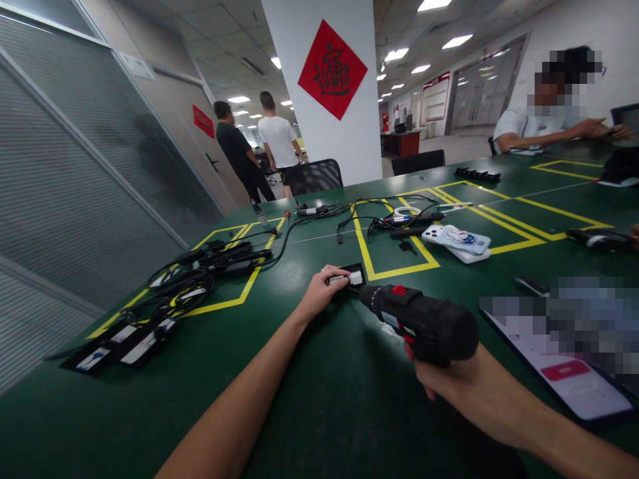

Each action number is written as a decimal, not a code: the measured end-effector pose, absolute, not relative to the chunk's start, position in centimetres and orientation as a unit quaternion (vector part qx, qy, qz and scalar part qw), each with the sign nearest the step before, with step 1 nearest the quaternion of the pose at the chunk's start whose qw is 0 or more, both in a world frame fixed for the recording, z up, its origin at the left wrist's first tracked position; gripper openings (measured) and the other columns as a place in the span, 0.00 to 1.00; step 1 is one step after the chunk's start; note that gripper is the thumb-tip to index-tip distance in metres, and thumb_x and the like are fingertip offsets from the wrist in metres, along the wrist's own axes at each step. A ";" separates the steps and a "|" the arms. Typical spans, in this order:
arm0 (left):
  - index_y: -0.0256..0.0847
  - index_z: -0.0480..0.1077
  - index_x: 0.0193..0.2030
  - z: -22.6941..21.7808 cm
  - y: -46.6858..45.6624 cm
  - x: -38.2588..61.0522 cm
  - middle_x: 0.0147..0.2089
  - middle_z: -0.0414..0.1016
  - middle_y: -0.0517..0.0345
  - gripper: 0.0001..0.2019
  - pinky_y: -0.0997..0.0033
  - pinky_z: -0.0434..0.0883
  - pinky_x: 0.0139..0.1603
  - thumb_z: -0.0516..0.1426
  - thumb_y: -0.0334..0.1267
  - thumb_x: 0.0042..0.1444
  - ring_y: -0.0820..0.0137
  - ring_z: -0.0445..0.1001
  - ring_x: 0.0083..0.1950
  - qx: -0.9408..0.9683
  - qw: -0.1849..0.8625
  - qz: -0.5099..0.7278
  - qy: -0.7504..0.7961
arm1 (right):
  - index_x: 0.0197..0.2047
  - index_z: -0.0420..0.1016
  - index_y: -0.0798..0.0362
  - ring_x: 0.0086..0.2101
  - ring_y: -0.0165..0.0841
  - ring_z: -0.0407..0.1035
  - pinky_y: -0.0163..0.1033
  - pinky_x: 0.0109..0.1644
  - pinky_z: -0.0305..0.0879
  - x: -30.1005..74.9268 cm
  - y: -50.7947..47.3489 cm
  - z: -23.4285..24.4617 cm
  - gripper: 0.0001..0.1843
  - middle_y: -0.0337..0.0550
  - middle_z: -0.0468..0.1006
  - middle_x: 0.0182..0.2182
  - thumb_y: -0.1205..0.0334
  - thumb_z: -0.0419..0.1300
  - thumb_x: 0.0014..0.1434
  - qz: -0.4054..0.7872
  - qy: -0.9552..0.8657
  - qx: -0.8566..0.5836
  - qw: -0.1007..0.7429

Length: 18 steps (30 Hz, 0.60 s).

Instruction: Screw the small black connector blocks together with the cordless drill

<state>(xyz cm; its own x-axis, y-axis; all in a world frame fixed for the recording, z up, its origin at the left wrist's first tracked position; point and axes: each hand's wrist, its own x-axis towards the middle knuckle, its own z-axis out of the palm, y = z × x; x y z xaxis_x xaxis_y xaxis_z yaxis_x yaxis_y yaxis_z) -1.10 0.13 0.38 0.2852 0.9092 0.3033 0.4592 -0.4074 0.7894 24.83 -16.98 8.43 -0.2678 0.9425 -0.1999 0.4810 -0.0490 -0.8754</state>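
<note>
My right hand [449, 376] is closed around the handle of a black cordless drill [429, 322] with red switches. The drill points away from me and to the left, its chuck close to a small black piece with a white block on it [355, 277], which lies on the green table [289, 346]. With fingers bent over its left end, my left hand [319, 293] grips this piece. The drill's tip is beside it; whether they touch I cannot tell. A clear plastic scrap [389, 330] shows beneath the drill.
Tangled black cables [219, 266] and black-and-white pieces [144, 347] lie at left. Past my hands are phones [456, 239], a white tape roll [407, 211] and a soldering-iron-like tool [419, 219]. A tablet [564, 372] lies at right. A person [539, 126] sits across; two others stand behind.
</note>
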 end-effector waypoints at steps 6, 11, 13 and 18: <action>0.41 0.73 0.44 0.4 0.1 -1.1 0.45 0.69 0.52 0.14 0.64 0.63 0.53 0.56 0.45 0.54 0.65 0.68 0.48 0.745 0.293 0.384 0.460 | 0.34 0.69 0.53 0.23 0.28 0.60 0.32 0.25 0.55 24.7 -17.2 8.5 0.05 0.32 0.66 0.20 0.67 0.53 0.53 0.475 -0.651 -0.538 0.247; 0.41 0.73 0.44 0.4 0.1 -1.1 0.45 0.70 0.52 0.15 0.63 0.63 0.54 0.56 0.45 0.54 0.64 0.68 0.49 0.745 0.295 0.380 0.461 | 0.37 0.69 0.53 0.23 0.29 0.62 0.33 0.25 0.56 24.7 -17.2 8.5 0.08 0.32 0.68 0.20 0.67 0.53 0.53 0.459 -0.656 -0.549 0.240; 0.41 0.73 0.44 0.4 0.2 -1.1 0.45 0.70 0.52 0.15 0.63 0.63 0.54 0.56 0.45 0.54 0.64 0.68 0.49 0.744 0.294 0.382 0.463 | 0.38 0.69 0.53 0.23 0.29 0.63 0.33 0.26 0.57 24.7 -17.1 8.4 0.09 0.32 0.68 0.20 0.67 0.53 0.52 0.463 -0.654 -0.545 0.247; 0.41 0.73 0.44 0.4 0.2 -1.1 0.45 0.69 0.53 0.14 0.63 0.62 0.54 0.56 0.45 0.54 0.65 0.68 0.49 0.745 0.295 0.382 0.460 | 0.35 0.69 0.52 0.21 0.27 0.60 0.32 0.25 0.55 24.6 -17.0 8.4 0.06 0.31 0.66 0.19 0.67 0.53 0.52 0.460 -0.658 -0.546 0.241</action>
